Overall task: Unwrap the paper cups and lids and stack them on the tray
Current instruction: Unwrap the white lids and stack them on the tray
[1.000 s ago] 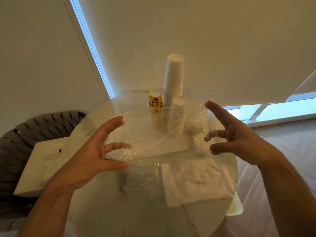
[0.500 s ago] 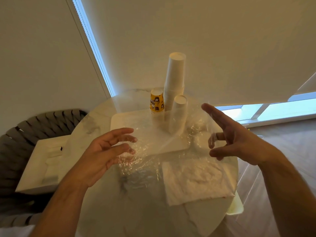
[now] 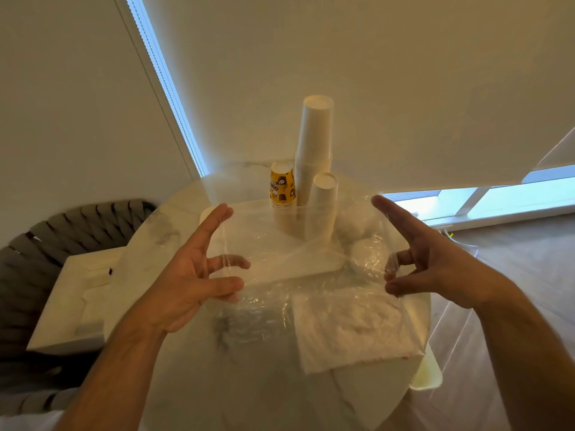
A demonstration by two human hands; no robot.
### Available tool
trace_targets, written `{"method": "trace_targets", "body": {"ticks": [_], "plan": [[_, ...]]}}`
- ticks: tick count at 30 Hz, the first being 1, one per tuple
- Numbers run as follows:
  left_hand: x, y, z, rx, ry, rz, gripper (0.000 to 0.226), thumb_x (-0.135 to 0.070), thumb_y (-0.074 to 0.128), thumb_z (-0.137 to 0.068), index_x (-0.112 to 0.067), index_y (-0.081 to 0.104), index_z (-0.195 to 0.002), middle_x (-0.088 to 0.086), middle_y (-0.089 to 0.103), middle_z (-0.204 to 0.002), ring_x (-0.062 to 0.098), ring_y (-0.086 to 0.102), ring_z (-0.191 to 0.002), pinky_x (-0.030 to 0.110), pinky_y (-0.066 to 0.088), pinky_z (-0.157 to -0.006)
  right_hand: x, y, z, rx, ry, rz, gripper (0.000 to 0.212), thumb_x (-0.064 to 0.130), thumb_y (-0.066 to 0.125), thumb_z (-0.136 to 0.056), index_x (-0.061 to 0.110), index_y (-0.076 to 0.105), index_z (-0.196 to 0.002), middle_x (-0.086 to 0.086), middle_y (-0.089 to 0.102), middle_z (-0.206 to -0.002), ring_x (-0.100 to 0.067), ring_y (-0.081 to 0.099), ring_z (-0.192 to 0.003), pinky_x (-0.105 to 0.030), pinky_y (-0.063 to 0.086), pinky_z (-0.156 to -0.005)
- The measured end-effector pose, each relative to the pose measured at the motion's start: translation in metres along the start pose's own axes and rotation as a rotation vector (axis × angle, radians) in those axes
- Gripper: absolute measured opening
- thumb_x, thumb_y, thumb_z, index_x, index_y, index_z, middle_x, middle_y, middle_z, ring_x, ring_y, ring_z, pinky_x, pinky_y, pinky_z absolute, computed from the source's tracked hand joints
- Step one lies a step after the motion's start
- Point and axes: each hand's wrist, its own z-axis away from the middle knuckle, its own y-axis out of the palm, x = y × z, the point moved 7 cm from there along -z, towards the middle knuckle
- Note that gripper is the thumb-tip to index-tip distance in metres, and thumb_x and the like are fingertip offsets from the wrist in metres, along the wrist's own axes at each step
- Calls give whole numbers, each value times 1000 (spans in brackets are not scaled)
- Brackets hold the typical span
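Cup bases blurred behind clear plastic wrap (image 3: pixel 298 275), left hand (image 3: pixel 193 275) and right hand (image 3: pixel 435 265) raised, each grip pinching a wrap edge, fingers splayed

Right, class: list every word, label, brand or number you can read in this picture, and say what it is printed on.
Yellow cup: dark lettering and small pictures run along its side, too blurred and tilted to read.
Tall stack of white cups: no print.
Short stack of white cups: no print.
Clear wrap, napkin, tray: no text visible.
So nothing here can be quoted.
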Motion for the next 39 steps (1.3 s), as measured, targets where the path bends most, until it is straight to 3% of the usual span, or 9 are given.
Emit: {"method": "trace_targets", "body": {"ticks": [4, 6, 12, 19, 25, 29, 32, 35, 39], "plan": [[0, -6, -5, -18, -25, 105, 90, -19, 90, -64, -36, 49, -142, -12, 50, -145, 32, 65, -111, 56, 58, -77, 2, 3, 3, 26, -9, -7, 121, -5, 85, -64, 50, 25, -153, 37, 27, -155, -50, 65, -88, -49, 63, -75], [1, -14, -11, -105, -53, 188, 80, -33, 92, -61, -30, 59, -133, 6, 65, -124, 34, 66, -111, 63, 54, -86, 3, 4, 3, 36, -20, 7, 122, -13, 83, -66, 50, 25, -153, 36, 27, -155, -47, 65, -84, -52, 62, -72], [-7, -30, -20, -313, -36, 50, 48, -16, 79, -61, -15, 69, -108, 11, 72, -79, 21, 69, -67, 34, 61, -68, 2, 4, 4, 50, -4, 36, 120, -7, 86, -66, 59, 29, -149, 37, 26, -155, -50, 63, -90, -45, 63, -72], [-6, -39, -21, -379, -15, 52, 20, -3, 62, -90, -14, 67, -105, 11, 74, -84, 23, 71, -70, 35, 61, -66, -2, 3, 2, 19, -28, 41, 124, -8, 87, -64, 58, 27, -150, 36, 27, -155, -35, 61, -77, -43, 62, -73], [0, -35, -23, -387, -37, 26, 18, -6, 58, -96, -17, 68, -106, 12, 71, -86, 29, 70, -79, 46, 61, -74, -36, 15, -12, -124, 35, -345, 76, -4, 72, -74, 31, 50, -139, -9, 63, -135, -25, 67, -74, -36, 60, -69], [11, -33, -24, -339, -91, 23, 24, -15, 59, -96, -25, 63, -118, 12, 65, -84, 40, 69, -94, 62, 56, -81, -47, 20, -14, -182, 35, -257, 47, -6, 66, -85, 19, 65, -124, -8, 68, -125, -18, 65, -75, -29, 57, -66], [30, -23, -23, -217, -217, 110, 54, -31, 74, -81, -44, 51, -128, 16, 68, -106, 43, 68, -102, 66, 54, -80, -52, 13, -13, -237, 52, -230, 58, -10, 63, -89, 27, 63, -133, 3, 67, -130, -19, 65, -79, -27, 56, -62], [53, -12, -18, -61, -313, 86, 91, -26, 95, -58, -54, 43, -127, 14, 69, -119, 45, 68, -101, 52, 59, -77, -53, 4, -9, -229, 59, -201, 68, -12, 63, -88, 31, 55, -141, 11, 61, -137, -18, 66, -78, -26, 57, -60], [70, 0, -15, 32, -307, -58, 65, -3, 88, -63, -21, 61, -120, 9, 66, -127, 31, 68, -89, 36, 58, -83, -58, -7, 5, -188, 115, -108, 83, -8, 69, -85, 41, 45, -147, -8, 70, -115, -24, 65, -76, -31, 59, -66]]}}
